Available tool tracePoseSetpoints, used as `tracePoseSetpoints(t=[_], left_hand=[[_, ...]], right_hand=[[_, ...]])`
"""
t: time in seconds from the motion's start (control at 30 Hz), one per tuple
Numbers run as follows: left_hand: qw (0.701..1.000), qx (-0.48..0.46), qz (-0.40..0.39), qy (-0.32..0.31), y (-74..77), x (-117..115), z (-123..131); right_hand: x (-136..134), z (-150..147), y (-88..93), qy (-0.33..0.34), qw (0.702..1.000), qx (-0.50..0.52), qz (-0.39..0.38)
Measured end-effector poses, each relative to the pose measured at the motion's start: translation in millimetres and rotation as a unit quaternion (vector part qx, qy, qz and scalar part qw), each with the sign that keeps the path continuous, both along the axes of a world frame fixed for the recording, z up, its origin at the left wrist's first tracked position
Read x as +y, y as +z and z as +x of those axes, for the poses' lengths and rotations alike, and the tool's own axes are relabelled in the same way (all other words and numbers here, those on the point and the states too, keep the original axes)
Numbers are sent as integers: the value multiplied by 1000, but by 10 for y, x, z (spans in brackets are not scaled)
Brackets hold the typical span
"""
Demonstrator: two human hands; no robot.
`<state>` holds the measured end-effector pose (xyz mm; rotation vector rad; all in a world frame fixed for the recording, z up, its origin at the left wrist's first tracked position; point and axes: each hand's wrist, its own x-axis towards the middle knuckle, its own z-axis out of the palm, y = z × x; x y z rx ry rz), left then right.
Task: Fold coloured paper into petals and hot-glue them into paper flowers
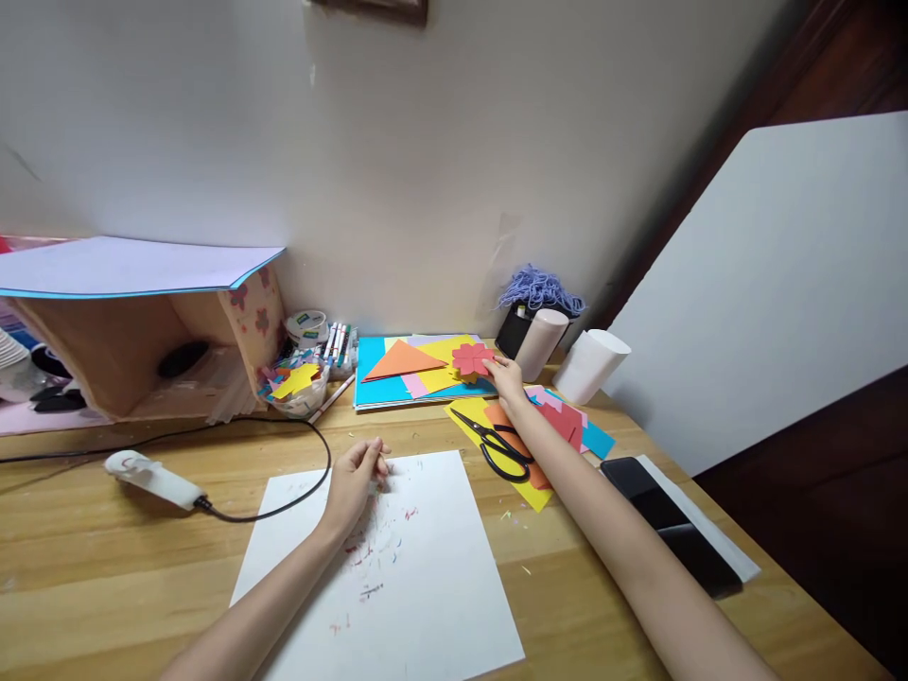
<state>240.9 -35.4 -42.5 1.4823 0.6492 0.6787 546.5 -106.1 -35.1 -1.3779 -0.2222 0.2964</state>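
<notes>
My right hand (506, 378) reaches to the back of the table and pinches the edge of a red paper flower (471, 359). The flower is over a pile of coloured paper (429, 382), where a folded orange paper triangle (403, 359) also lies. Below my right wrist, black-handled scissors (494, 443) rest on yellow and orange paper (537, 497). My left hand (355, 480) is loosely closed above the top of a white sheet (446, 567) marked with colour smudges; nothing shows in its fingers.
At left stand an open cardboard box (128, 350) and a white glue gun (152, 480) with a black cord. Markers (338, 342) and a tub of paper scraps (302, 386) are beside the box. Paper rolls (592, 364), purple yarn (539, 288) and a black phone (667, 525) are at right.
</notes>
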Motion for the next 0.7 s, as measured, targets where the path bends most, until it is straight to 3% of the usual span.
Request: tracePoseSetpoints(t=[0.27, 0.43, 0.57, 0.7], left_hand=[[1000, 21, 21, 4, 20, -18, 13], [1000, 27, 15, 0, 24, -32, 7], [1000, 17, 3, -3, 26, -47, -2], [1000, 5, -13, -4, 20, -48, -1]], right_hand=[[276, 233, -41, -4, 989, -74, -124], [358, 149, 24, -69, 951, -213, -212], [531, -7, 36, 1, 909, -317, -272], [751, -117, 2, 84, 873, -357, -322]])
